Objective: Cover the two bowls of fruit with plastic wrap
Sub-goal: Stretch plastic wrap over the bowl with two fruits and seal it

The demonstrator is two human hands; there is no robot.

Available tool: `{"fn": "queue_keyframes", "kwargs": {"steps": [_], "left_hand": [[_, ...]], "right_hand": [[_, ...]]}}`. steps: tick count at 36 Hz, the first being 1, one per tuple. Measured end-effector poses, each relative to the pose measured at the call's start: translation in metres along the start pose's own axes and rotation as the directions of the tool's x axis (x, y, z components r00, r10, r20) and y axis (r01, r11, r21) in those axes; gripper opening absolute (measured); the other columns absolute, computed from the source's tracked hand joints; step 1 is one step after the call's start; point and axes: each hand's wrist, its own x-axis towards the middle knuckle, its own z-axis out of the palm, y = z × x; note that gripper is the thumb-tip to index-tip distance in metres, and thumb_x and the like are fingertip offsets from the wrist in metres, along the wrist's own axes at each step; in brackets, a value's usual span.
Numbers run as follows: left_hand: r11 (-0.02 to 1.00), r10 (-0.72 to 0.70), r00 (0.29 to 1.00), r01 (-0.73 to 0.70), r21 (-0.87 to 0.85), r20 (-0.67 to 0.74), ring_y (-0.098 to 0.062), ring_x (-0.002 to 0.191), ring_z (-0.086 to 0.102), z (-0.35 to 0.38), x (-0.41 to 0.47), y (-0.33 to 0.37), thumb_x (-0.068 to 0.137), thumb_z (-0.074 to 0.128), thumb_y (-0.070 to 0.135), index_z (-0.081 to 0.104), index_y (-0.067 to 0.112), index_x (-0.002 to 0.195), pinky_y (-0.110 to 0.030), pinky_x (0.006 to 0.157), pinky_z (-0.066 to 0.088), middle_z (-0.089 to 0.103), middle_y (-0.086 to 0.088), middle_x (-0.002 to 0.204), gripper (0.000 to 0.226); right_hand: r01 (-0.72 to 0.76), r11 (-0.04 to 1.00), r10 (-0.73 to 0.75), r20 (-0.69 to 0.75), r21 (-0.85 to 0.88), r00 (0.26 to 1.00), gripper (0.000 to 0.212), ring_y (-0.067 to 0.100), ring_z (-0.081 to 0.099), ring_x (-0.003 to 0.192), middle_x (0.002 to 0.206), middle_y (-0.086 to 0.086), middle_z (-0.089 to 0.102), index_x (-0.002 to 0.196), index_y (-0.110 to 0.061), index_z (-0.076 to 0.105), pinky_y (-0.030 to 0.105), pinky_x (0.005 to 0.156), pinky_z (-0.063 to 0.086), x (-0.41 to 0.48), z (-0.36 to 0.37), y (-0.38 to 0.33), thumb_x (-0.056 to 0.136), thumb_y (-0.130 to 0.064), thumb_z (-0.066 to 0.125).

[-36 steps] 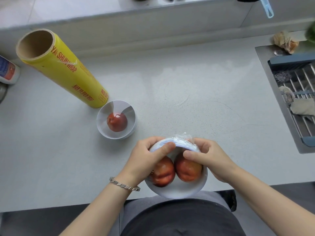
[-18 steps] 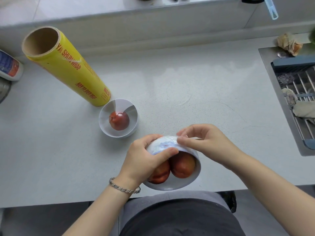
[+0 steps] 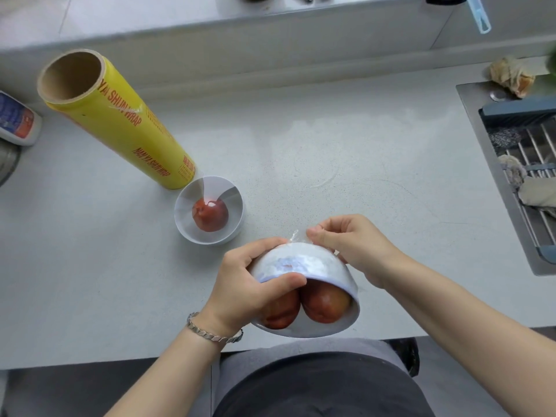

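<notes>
The white bowl is lifted off the tabletop at its near edge and tipped steeply, its mouth facing the person and its pale outer wall turned up. Two red fruits sit side by side inside it. A crinkled tuft of plastic wrap sticks up at the bowl's far side. The left hand grips the bowl, thumb pressed on the rim and fingers curled round the back. The right hand pinches the tuft of wrap between thumb and fingertips, its other fingers bent. Toward the left of the tabletop stands a second bowl with one red fruit, film stretched across its top, just beside the end of a yellow roll.
</notes>
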Motion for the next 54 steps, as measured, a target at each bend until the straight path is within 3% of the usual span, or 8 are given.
{"fn": "queue_keyframes", "kwargs": {"steps": [10, 12, 15, 18, 22, 33, 46, 54], "left_hand": [[1.000, -0.003, 1.000, 0.003, 0.022, 0.030, 0.004, 0.087, 0.065, 0.003, -0.005, -0.003, 0.045, 0.075, 0.070, 0.065, 0.037, 0.091, -0.011, 0.078, 0.047, 0.070, 0.026, 0.091, 0.057], [1.000, -0.021, 1.000, 0.021, 0.003, 0.009, 0.003, 0.088, 0.064, 0.003, -0.004, -0.003, 0.043, 0.075, 0.070, 0.065, 0.036, 0.092, -0.012, 0.079, 0.048, 0.071, 0.022, 0.090, 0.061], [0.998, -0.065, 0.998, 0.064, -0.018, -0.024, 0.009, 0.086, 0.062, 0.002, -0.002, -0.002, 0.038, 0.075, 0.062, 0.062, 0.036, 0.094, -0.008, 0.078, 0.046, 0.069, 0.013, 0.093, 0.062], [0.995, -0.098, 0.995, 0.098, -0.026, -0.026, 0.006, 0.086, 0.063, 0.002, -0.001, -0.002, 0.040, 0.074, 0.056, 0.060, 0.037, 0.097, -0.011, 0.080, 0.047, 0.068, 0.009, 0.096, 0.062], [0.994, -0.093, 0.996, 0.092, -0.057, -0.005, 0.002, 0.088, 0.066, 0.002, 0.001, -0.004, 0.043, 0.076, 0.052, 0.057, 0.034, 0.106, -0.011, 0.079, 0.047, 0.070, 0.012, 0.092, 0.068], [0.996, -0.078, 0.997, 0.077, -0.046, -0.020, 0.002, 0.084, 0.066, 0.003, -0.001, -0.004, 0.043, 0.076, 0.050, 0.052, 0.037, 0.113, -0.011, 0.078, 0.049, 0.071, 0.024, 0.084, 0.075], [0.942, -0.139, 0.978, 0.082, -0.325, -0.156, -0.001, 0.071, 0.066, 0.010, 0.001, -0.009, 0.053, 0.067, 0.045, 0.064, 0.020, 0.095, -0.012, 0.066, 0.049, 0.073, 0.012, 0.073, 0.049], [0.979, -0.156, 0.966, 0.179, -0.095, 0.208, -0.005, 0.096, 0.064, -0.002, 0.013, -0.003, 0.064, 0.058, 0.054, 0.066, 0.027, 0.098, -0.017, 0.084, 0.048, 0.071, 0.010, 0.098, 0.045]], "right_hand": [[-0.223, 0.970, 0.235, 0.126, -0.097, 0.964, 0.008, 0.009, 0.055, 0.058, 0.073, 0.003, 0.061, 0.078, -0.013, 0.066, 0.012, 0.050, 0.048, -0.005, -0.014, 0.012, 0.076, -0.013, 0.074], [-0.127, 0.980, 0.131, 0.017, -0.154, 0.991, 0.016, 0.008, 0.059, 0.065, 0.083, 0.003, 0.064, 0.083, -0.018, 0.066, 0.010, 0.056, 0.049, -0.004, -0.019, 0.016, 0.075, -0.006, 0.073], [0.276, 0.936, -0.314, -0.168, -0.218, 0.934, 0.014, 0.003, 0.063, 0.082, 0.090, -0.007, 0.069, 0.083, -0.031, 0.068, 0.013, 0.077, 0.048, -0.017, -0.026, 0.009, 0.079, -0.017, 0.070], [0.538, 0.829, -0.527, 0.113, -0.151, 0.843, 0.031, 0.001, 0.060, 0.107, 0.107, -0.014, 0.069, 0.100, -0.025, 0.071, 0.013, 0.092, 0.042, -0.039, -0.021, 0.003, 0.086, -0.046, 0.053], [0.543, 0.823, -0.452, 0.385, -0.169, 0.805, 0.053, -0.003, 0.041, 0.129, 0.131, -0.016, 0.054, 0.121, -0.027, 0.057, 0.013, 0.107, 0.029, -0.041, -0.009, 0.011, 0.089, -0.061, 0.032], [0.318, 0.920, -0.229, 0.346, -0.227, 0.910, 0.046, -0.010, 0.050, 0.114, 0.122, -0.025, 0.057, 0.116, -0.047, 0.052, 0.010, 0.097, 0.037, -0.025, 0.002, 0.009, 0.073, -0.062, 0.040], [0.114, 0.993, -0.105, 0.324, -0.010, 0.940, 0.067, 0.015, 0.063, 0.105, 0.113, 0.003, 0.067, 0.119, -0.020, 0.059, 0.026, 0.086, 0.052, -0.026, -0.020, 0.024, 0.057, -0.045, 0.069], [0.114, 0.986, -0.137, 0.210, 0.119, 0.968, 0.042, 0.009, 0.067, 0.082, 0.086, -0.003, 0.072, 0.092, -0.024, 0.072, 0.020, 0.070, 0.052, -0.025, -0.017, 0.031, 0.054, -0.041, 0.071]]}}
